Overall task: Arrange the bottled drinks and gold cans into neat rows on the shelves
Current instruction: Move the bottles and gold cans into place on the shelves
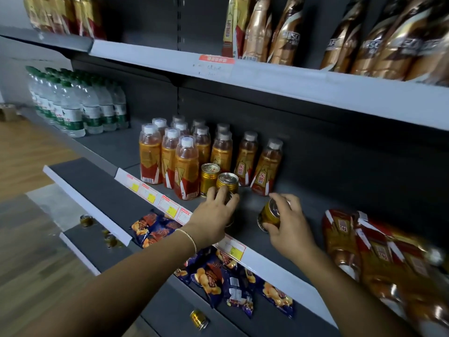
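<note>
Left grip [213, 215] curled round upright gold can [227, 183] | right grip [289, 226] holding tilted gold can [267, 216]

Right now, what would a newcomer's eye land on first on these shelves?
Both hands work at the front of the middle shelf: the left hand grips an upright gold can beside the orange bottles, and the right hand holds a tilted gold can. Next comes the stray can lying on a lower shelf, below the blue snack bags.
</note>
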Motion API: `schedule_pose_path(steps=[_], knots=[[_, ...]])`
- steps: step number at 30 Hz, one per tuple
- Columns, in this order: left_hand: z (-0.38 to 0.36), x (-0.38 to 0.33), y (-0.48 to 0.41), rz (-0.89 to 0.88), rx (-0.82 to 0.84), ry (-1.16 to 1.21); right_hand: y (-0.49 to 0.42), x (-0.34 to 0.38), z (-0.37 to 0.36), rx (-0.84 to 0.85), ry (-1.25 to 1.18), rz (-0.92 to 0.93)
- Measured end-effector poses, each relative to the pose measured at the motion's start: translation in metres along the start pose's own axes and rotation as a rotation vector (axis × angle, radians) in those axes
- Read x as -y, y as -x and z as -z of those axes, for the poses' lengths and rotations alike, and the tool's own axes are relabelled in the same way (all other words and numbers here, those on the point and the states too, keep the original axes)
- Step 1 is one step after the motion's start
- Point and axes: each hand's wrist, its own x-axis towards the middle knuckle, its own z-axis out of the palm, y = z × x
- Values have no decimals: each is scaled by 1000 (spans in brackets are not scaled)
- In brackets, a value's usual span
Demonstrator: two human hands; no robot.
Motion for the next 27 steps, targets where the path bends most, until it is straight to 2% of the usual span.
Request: schedule_pose_path(steps=[3, 7, 13, 19, 27], knots=[[9, -10, -10, -104, -27, 3, 16, 3, 25, -90, 50, -24], [24, -47, -17, -217, -150, 91, 51, 3, 62, -212, 116, -94], [50, -131, -8, -465, -284, 291, 132, -13, 127, -308, 217, -326], [65, -223, 11, -683, -283, 432, 233, -44, 194, -352, 315, -583], [76, -366, 63, -900, -232, 542, 376, -70, 274, -443, 429, -807]])
